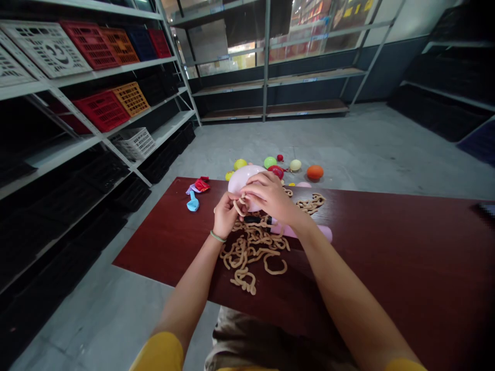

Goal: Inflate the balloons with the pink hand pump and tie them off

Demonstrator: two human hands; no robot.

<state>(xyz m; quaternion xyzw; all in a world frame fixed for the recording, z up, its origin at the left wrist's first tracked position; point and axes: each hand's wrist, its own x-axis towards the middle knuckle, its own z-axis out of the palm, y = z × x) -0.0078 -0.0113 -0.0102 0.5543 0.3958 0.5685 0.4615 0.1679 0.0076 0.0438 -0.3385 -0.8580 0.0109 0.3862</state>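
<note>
- Your left hand (225, 216) and right hand (268, 197) come together, fingers closed at the lower end of a pale pink balloon (245, 180); a green wristband (217, 236) circles your left wrist
- The balloon sits just over the tabletop's far edge: light, soft, thin-skinned, fragile; hold it low, without squeezing its body
- Tan strands (251, 245) heap on the dark red tabletop (386, 247)
- Loose balloons (270, 163) dot the floor beyond; no writing is readable

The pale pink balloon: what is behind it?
Behind the pale pink balloon, on the concrete floor, lie a yellow balloon, a green balloon, a red balloon and an orange balloon. The left hand and right hand cover its front; the floor right behind is hidden.
</note>
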